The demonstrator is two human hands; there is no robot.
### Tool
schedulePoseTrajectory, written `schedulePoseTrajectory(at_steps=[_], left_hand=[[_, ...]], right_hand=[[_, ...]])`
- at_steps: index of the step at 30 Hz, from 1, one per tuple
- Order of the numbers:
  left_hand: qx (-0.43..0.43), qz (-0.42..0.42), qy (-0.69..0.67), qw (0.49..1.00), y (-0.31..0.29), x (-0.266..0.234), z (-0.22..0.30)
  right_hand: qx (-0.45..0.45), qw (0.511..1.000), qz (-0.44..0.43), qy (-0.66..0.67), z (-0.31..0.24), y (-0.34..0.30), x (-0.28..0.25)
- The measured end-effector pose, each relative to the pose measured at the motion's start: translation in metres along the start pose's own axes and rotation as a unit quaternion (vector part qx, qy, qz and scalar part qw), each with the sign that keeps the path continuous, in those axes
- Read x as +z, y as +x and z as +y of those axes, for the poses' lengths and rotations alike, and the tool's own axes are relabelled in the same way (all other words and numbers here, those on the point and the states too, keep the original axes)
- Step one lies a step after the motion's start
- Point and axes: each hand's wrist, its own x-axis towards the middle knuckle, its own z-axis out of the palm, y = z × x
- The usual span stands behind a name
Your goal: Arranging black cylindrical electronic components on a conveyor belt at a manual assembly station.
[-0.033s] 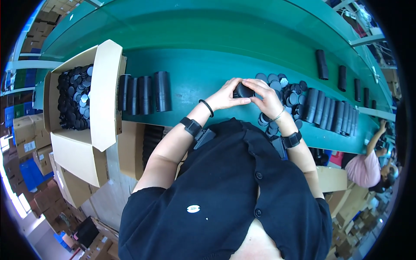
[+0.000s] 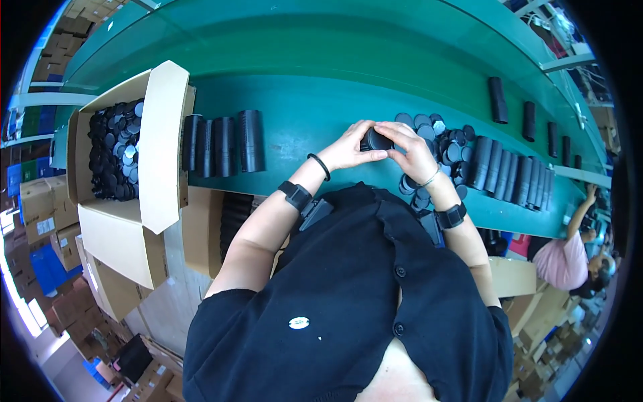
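Observation:
Over the green bench, my two hands meet around a short-looking black cylinder (image 2: 379, 140) with a round, cap-like end facing up; its lower part is hidden by my fingers. My left hand (image 2: 348, 148) grips it from the left, thumb along the near side. From the right, my right hand (image 2: 413, 155) closes on it with fingers at its rim. Right beside my right hand lies a loose heap of flat black discs (image 2: 453, 153), some with paler grey faces. Past the heap, several black ribbed tubes (image 2: 499, 167) lie side by side.
Several black tubes (image 2: 251, 141) lie at the bench's left beside an open cardboard box (image 2: 164, 134) full of black discs. More tubes (image 2: 497, 100) rest along the far right ledge. Another person in a pink top (image 2: 562, 264) works at the right. Cardboard boxes (image 2: 201, 231) stand below.

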Motion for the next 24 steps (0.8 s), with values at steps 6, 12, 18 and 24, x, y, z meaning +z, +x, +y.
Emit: schedulePoseTrajectory(at_steps=[6,12,18,24], left_hand=[[0.021,0.010,0.000,1.000,0.000,0.001,-0.004],[0.029,0.009,0.004,1.000,0.000,0.000,-0.002],[0.018,0.015,-0.001,1.000,0.000,-0.001,-0.004],[0.001,0.012,-0.003,1.000,-0.001,-0.001,-0.002]], right_hand=[[-0.023,0.999,-0.011,-0.022,-0.003,0.002,0.000],[-0.043,0.998,-0.017,-0.032,-0.006,0.006,0.001],[-0.054,0.995,-0.037,-0.069,-0.008,0.011,0.002],[-0.041,0.997,-0.039,-0.048,-0.007,0.009,0.002]])
